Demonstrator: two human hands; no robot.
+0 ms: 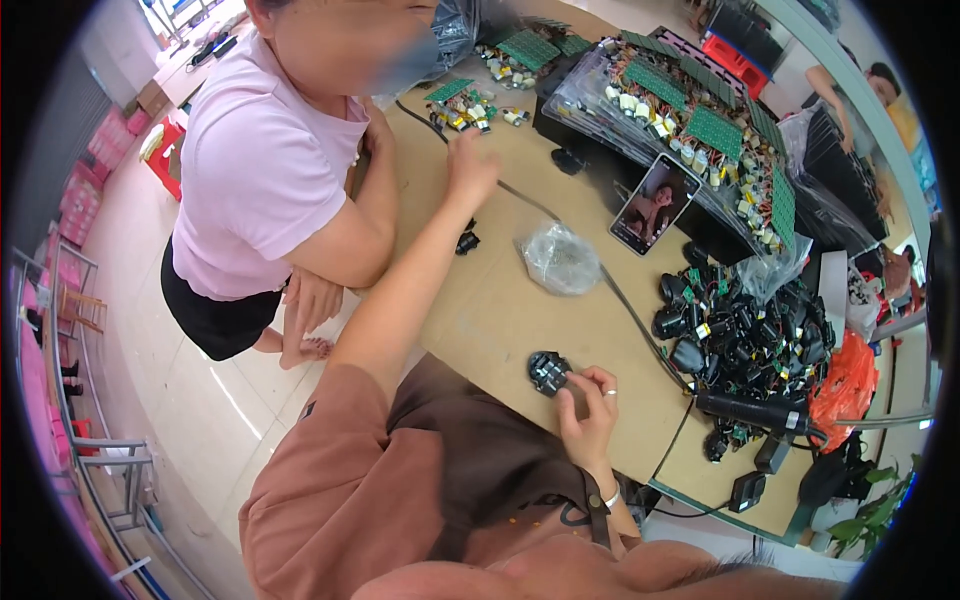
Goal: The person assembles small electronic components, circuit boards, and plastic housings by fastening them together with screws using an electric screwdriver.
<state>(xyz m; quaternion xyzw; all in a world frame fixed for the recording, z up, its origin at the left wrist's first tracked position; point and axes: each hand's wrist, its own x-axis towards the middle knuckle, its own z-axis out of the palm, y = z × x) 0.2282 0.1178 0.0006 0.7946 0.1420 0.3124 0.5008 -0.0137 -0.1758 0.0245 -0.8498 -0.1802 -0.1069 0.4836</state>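
Observation:
My left hand (472,172) reaches across the table at the end of my stretched arm, just short of a small group of green circuit boards with wired parts (462,108). Its fingers are smeared by motion, so their grip is unclear. Close to the table's near edge, my right hand (590,415) wears a ring and has its fingers curved and apart. A fingertip seems to touch the edge of a round black plastic housing (548,372), which lies on the table with its inner side up.
Black housings with wires (750,335) are heaped at the right, beside a black cylindrical tool (750,410). A phone (655,204) leans on a box of circuit boards (690,120). A clear plastic bag (560,258) and a cable (640,325) lie mid-table. Another person (270,160) leans at the left.

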